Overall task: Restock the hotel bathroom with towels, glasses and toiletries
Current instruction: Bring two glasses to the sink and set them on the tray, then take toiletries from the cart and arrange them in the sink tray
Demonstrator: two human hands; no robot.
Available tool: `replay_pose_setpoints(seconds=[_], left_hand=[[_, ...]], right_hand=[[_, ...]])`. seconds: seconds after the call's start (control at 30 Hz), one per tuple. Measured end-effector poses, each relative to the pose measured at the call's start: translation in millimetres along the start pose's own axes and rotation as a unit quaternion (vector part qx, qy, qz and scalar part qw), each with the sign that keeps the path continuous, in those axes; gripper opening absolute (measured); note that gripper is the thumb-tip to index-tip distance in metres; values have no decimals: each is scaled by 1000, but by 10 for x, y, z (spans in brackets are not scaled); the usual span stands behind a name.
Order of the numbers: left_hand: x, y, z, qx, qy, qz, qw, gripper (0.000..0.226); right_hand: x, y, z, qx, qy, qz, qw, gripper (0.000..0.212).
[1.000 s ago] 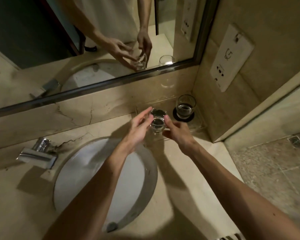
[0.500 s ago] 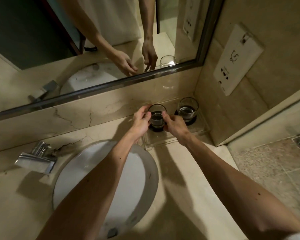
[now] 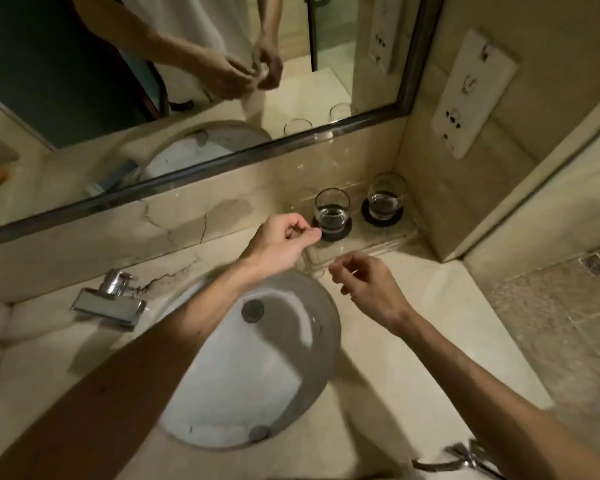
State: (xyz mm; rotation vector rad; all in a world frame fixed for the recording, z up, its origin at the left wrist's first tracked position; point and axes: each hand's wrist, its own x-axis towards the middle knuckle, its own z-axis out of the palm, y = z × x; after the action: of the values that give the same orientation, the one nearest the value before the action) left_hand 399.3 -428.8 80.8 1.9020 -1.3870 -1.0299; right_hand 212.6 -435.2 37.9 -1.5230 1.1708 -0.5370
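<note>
Two clear drinking glasses stand upright on dark round coasters in a clear tray (image 3: 388,244) at the back right corner of the marble counter. The left glass (image 3: 332,212) is nearest my hands; the right glass (image 3: 386,196) is by the side wall. My left hand (image 3: 282,241) hovers just left of the left glass, fingers loosely curled, holding nothing. My right hand (image 3: 368,289) hangs in front of the tray, fingers loosely curled and empty. Neither hand touches a glass.
A white round sink (image 3: 250,362) lies below my arms, with a chrome tap (image 3: 110,299) to its left. A mirror (image 3: 187,81) runs along the back wall. A white socket panel (image 3: 471,95) is on the right wall. A dark object (image 3: 465,459) lies at the counter's front edge.
Both hands set the left glass down on its coaster, let go of it, and pulled back toward me. The right glass has not moved.
</note>
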Motion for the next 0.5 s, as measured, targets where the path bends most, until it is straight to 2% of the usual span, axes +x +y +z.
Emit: replay_pose_setpoints(seconds=[0.13, 0.23, 0.33, 0.4, 0.5], left_hand=[[-657, -47, -211, 83, -126, 86, 985, 33], [-1076, -241, -276, 162, -181, 134, 961, 30], [-1406, -525, -301, 219, -216, 171, 936, 20], [-1505, -741, -287, 215, -213, 164, 939, 17], [-1658, -985, -81, 190, -219, 147, 946, 22]], right_hand=[[-846, 55, 352, -85, 34, -50, 995, 19], [-1497, 217, 686, -153, 58, -32, 986, 22], [-2144, 420, 988, -111, 68, 37, 991, 23], [-2466, 503, 1120, -78, 79, 66, 992, 24], [-2938, 589, 1238, -51, 154, 92, 983, 23]])
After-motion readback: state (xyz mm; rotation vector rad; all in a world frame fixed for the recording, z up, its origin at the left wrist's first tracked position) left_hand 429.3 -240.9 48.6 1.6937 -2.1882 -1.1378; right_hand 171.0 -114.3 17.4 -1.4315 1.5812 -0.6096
